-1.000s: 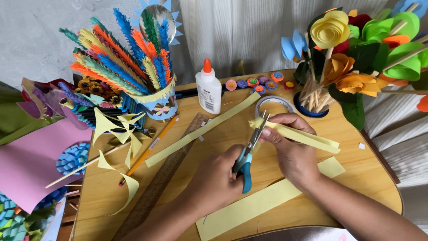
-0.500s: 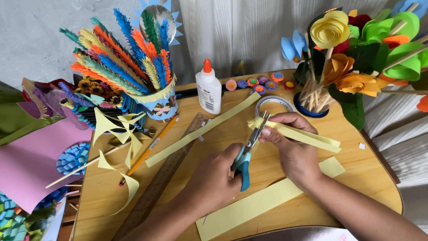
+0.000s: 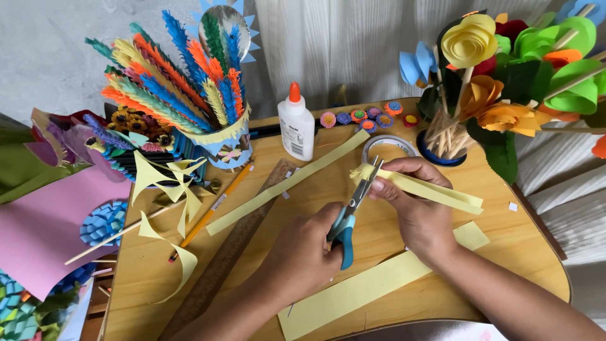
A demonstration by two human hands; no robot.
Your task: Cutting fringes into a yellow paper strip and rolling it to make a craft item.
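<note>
Yellow folded paper strip point(image 3: 429, 189): pinched in right hand point(image 3: 416, 208), mid-worktop point(image 3: 536, 252).
Teal-handled scissors point(image 3: 350, 215): gripped by left hand point(image 3: 303, 252), blades at the strip's end.
Change: none visible; hands unmoved, cut unfinished.

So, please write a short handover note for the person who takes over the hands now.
Left hand: grips the blue-handled scissors, blades at the strip's end.
Right hand: holds the folded yellow paper strip above the wooden table.
Done: the strip's left end looks fringed.
Left: the rest of that strip is uncut; two flat yellow strips lie untouched.
</note>
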